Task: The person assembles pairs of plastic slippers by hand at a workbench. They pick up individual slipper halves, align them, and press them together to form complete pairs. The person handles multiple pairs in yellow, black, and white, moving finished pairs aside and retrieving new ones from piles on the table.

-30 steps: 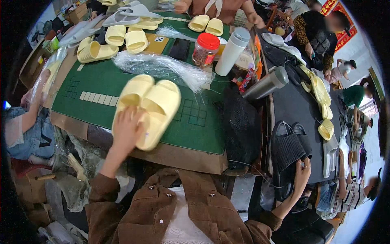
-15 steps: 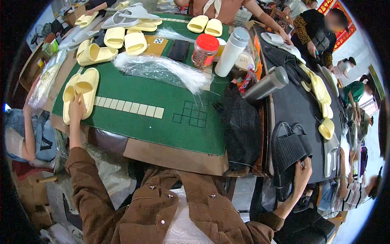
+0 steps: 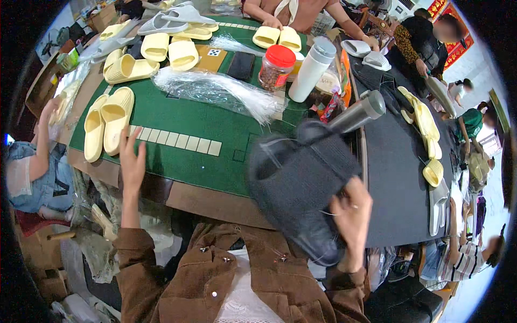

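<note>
My right hand [image 3: 354, 212] is closed round the edge of a pair of black slide slippers [image 3: 307, 180]. Slightly blurred, the pair is held tilted over the front right of the green mat [image 3: 231, 161]. A thin clear strand shows beside my fingers. My left hand [image 3: 132, 161] is empty, its fingers apart, just beside a pair of pale yellow slippers [image 3: 117, 116] lying side by side at the mat's left edge. A bundle of thin white plastic strands [image 3: 221, 94] rests on the mat beyond my hands.
Behind lie more yellow slippers [image 3: 183, 55], grey slippers [image 3: 164, 22] and a black phone [image 3: 240, 65]. A red-lidded jar [image 3: 276, 67], white bottle [image 3: 312, 69] and leaning steel flask [image 3: 360, 112] stand centre right. Slippers line the dark table [image 3: 398, 183] at right. Other people sit around.
My right hand has brought the black slippers from the dark table leftward over the mat. My left hand has let go of the yellow slippers and moved slightly right. A co-worker's hand has reached the far yellow pair.
</note>
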`<act>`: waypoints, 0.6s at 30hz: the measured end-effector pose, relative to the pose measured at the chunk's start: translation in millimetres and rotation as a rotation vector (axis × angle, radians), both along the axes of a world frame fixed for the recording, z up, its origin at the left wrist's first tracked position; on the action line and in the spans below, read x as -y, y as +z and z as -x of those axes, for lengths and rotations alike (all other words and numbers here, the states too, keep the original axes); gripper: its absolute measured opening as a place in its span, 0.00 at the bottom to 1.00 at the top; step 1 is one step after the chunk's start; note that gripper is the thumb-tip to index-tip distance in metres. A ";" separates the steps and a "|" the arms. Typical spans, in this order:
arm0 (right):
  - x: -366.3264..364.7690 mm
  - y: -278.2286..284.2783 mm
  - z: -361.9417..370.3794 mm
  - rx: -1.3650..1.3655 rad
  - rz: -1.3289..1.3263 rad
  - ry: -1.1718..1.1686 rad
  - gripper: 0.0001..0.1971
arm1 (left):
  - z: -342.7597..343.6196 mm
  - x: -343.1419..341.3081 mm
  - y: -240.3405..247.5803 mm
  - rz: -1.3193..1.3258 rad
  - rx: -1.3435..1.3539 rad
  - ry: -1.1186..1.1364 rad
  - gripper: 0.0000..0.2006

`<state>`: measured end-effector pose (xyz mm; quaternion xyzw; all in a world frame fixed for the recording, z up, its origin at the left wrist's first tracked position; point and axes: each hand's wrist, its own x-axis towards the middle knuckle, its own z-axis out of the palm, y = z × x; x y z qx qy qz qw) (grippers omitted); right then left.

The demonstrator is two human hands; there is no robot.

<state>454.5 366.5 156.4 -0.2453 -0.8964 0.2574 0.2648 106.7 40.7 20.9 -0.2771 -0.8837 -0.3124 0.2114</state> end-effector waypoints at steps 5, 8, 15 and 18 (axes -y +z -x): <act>24.3 -25.2 66.9 0.032 0.153 0.182 0.15 | -24.4 -33.8 9.7 -0.071 0.099 -0.172 0.18; 25.2 -52.7 101.3 -0.056 0.250 0.057 0.15 | -38.4 -50.5 14.4 -0.088 0.132 -0.237 0.18; 34.3 -115.9 117.1 -0.084 0.379 0.221 0.12 | -66.0 -73.6 14.4 -0.106 0.228 -0.393 0.18; 25.3 -116.5 106.4 -0.189 0.337 0.278 0.14 | -80.1 -85.7 17.7 -0.056 0.248 -0.453 0.18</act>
